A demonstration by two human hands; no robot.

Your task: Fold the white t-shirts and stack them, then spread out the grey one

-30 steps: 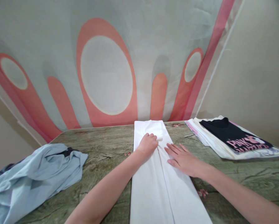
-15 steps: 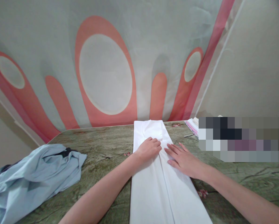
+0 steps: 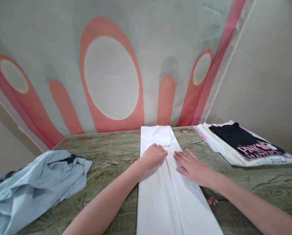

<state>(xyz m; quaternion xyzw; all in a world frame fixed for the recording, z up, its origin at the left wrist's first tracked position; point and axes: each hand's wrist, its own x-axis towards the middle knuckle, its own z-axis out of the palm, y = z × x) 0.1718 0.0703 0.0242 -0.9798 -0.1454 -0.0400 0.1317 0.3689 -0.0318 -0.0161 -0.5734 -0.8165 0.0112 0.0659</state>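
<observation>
White cloth (image 3: 155, 202), folded long, lies mid-table (image 3: 111, 143): left hand (image 3: 154, 156) curled, pinch undeterminable, sits slightly nearer than a second ago, leaving the far end more exposed; right hand (image 3: 193, 167) spread flat on it, unmoved.

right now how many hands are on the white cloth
2: the left hand, fingers curled, near the far end of the white cloth, and the right hand, spread flatter at its right edge. No others show.
</observation>
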